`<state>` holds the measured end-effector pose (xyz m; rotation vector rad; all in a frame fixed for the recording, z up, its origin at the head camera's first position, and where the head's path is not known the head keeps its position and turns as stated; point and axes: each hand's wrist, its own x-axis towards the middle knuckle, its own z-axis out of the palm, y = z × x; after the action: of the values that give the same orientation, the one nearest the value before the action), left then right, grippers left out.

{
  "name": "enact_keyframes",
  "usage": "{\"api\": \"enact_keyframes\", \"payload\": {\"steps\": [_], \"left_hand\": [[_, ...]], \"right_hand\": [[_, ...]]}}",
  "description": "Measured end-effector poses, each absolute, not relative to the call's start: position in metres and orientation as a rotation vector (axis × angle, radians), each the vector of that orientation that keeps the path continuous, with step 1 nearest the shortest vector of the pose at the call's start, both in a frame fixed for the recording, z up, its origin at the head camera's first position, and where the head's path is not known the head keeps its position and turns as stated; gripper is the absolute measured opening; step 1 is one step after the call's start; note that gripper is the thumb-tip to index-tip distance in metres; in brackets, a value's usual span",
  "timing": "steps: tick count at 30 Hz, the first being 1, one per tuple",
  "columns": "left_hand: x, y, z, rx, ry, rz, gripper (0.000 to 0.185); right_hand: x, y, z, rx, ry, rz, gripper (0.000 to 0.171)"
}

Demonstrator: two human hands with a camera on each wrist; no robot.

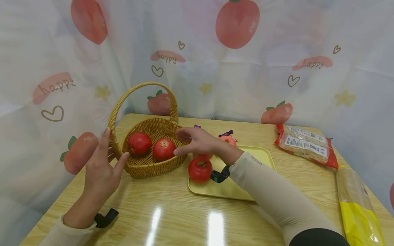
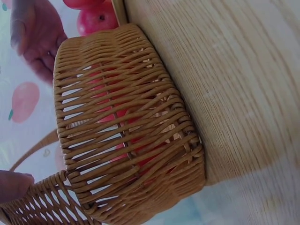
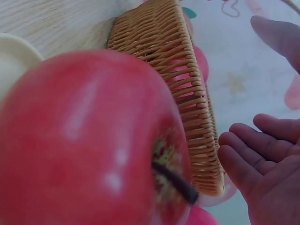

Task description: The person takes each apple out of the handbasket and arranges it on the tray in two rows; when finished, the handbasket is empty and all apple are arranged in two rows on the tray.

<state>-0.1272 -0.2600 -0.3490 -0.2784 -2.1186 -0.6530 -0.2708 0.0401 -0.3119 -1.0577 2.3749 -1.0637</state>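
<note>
A wicker basket (image 1: 144, 168) with a tall handle stands on the wooden table and holds two red fruits (image 1: 139, 143) (image 1: 163, 149). My left hand (image 1: 104, 164) is open beside the basket's left wall, its thumb close against the weave; one of its fingertips (image 2: 13, 185) shows by the handle. My right hand (image 1: 192, 140) hovers open at the basket's right rim and holds nothing; its fingers (image 3: 262, 164) are relaxed. A red apple (image 1: 200, 169) lies on the yellow tray (image 1: 255, 153) under the right wrist, looming large (image 3: 93, 140) in the right wrist view. Another reddish fruit (image 1: 229, 139) sits behind the right wrist.
A red-edged food packet (image 1: 304, 145) and a yellow-and-clear bag (image 1: 358, 205) lie at the table's right side. Purple wrappers (image 1: 226, 133) lie behind the tray. A curtain printed with fruit hangs round the back and the left side.
</note>
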Motion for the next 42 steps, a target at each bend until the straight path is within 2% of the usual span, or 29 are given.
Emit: {"api": "enact_keyframes", "payload": {"steps": [30, 42], "left_hand": [[-0.128, -0.260, -0.348, -0.266, -2.125, -0.659, 0.100], [-0.127, -0.260, -0.348, -0.283, -2.110, -0.649, 0.104]], "right_hand": [[-0.308, -0.022, -0.301, -1.147, 2.416, -0.527, 0.084], [-0.316, -0.037, -0.307, -1.251, 2.409, -0.376, 0.065]]}}
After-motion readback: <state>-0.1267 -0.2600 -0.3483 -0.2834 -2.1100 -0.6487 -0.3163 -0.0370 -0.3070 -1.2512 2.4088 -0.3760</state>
